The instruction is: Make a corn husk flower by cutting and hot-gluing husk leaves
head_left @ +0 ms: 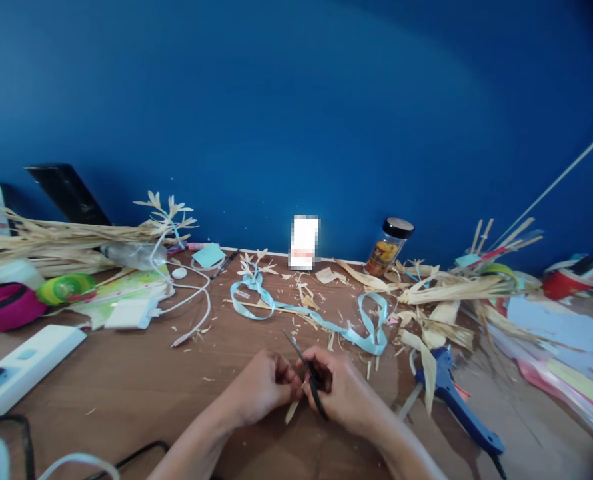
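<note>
At the front middle of the table my two hands meet. My right hand (334, 383) is closed round dark-handled scissors (317, 399), whose blades point up and to the left. My left hand (264, 385) pinches a small piece of pale dried husk (291, 411), its end showing below the fingertips. The rest of that piece is hidden by the fingers. Just beyond the hands lies a light blue ribbon (304, 311) in loose loops, with a husk flower (254, 262) at its left end. Husk scraps are scattered around it.
A blue glue gun (459, 400) lies at right, near dried husks (441, 293) and a black-lidded jar (387, 248). On the left are a white power strip (31, 360), a white charger (131, 313), cables and a pink pouch (9, 305). A blue wall (296, 120) stands behind.
</note>
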The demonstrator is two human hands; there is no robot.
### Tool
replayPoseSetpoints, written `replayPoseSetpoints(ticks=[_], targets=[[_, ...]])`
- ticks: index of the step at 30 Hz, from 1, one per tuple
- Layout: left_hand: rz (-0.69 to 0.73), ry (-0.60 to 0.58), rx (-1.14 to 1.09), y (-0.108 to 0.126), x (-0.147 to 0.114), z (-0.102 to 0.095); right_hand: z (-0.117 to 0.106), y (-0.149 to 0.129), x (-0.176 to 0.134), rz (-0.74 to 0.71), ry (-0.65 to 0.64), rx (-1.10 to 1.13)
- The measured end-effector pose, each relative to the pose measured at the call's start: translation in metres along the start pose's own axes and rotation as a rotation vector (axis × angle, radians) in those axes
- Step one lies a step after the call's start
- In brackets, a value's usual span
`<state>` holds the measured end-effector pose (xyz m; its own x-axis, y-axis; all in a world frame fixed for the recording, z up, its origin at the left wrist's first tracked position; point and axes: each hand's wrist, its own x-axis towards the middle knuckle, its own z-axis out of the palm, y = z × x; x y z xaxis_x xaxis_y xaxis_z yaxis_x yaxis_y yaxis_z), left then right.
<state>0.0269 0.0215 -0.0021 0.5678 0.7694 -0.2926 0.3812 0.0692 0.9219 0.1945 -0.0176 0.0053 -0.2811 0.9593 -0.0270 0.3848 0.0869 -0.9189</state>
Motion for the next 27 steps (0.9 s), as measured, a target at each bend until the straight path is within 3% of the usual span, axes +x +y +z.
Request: replayPoseSetpoints(ticks=[3,6,14,19,27], targets=[[0.008,-0.028,-0.024,-0.001,0.0,0.001,0.0,0.0,0.0,0.001,-0.026,0.053],[0.012,-0.018,-0.064,0.002,0.0,0.002,0.001,0.0,0.001,0.012,0.026,0.155],[0.058,0.15,-0.257,0.01,0.002,0.011,0.006,-0.006,0.007,0.048,0.276,0.425],[0.03,0.265,-0.542,0.012,0.0,0.021,0.014,-0.006,0.008,0.034,0.432,0.636],[0.055,0.182,-0.94,0.012,0.002,0.031,0.02,0.004,0.008,0.017,0.573,0.711]])
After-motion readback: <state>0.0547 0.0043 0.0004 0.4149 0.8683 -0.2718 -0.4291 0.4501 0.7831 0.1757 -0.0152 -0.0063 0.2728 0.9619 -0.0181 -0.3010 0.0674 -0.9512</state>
